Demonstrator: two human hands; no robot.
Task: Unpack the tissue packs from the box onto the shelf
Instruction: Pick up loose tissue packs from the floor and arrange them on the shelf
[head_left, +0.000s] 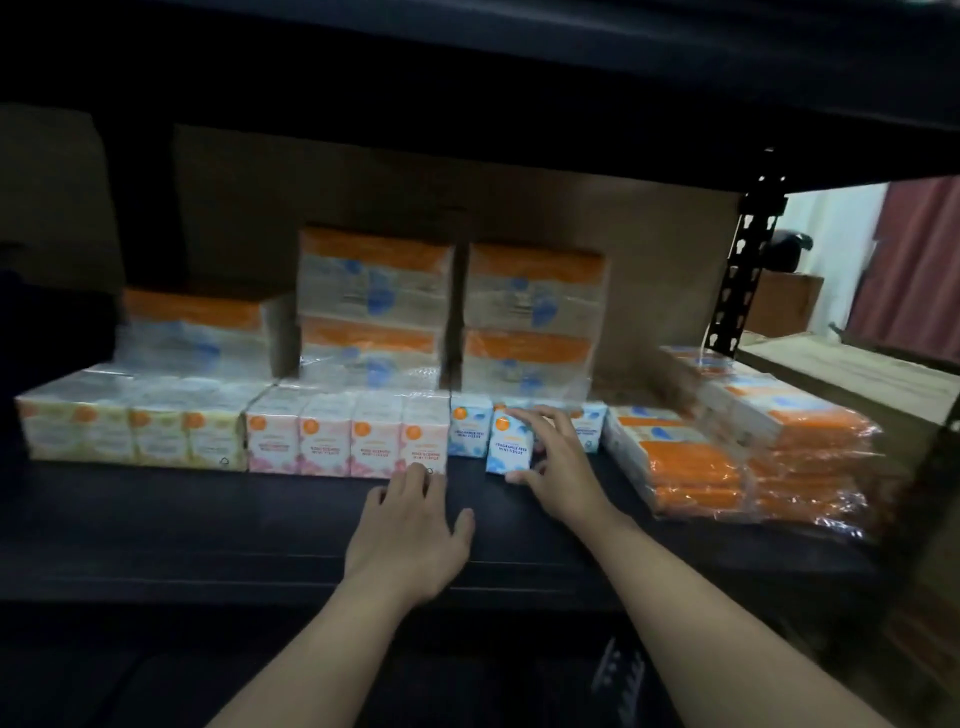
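Gripping a blue tissue pack (510, 441) on the shelf (208, 519), my right hand (558, 467) part-hides the blue row (467, 431) behind, while my left hand (410, 530) lies flat, fingers straight, touching blur-labelled pink packs (332, 441).

Dim, soft frame; daylight at right; dark, bowed edges.

On the shelf (208, 519) a near row ran left to right: mini tissue packs (130, 431), rose-scented packs (343, 436), fragrance-free packs (470, 431). One loose pack (511, 441) stood nearer than that row, in the right hand (561, 467). Behind stood wrapped bundles (374, 306), some stacked two high. Flat bundles (727, 452) lay piled at the right.
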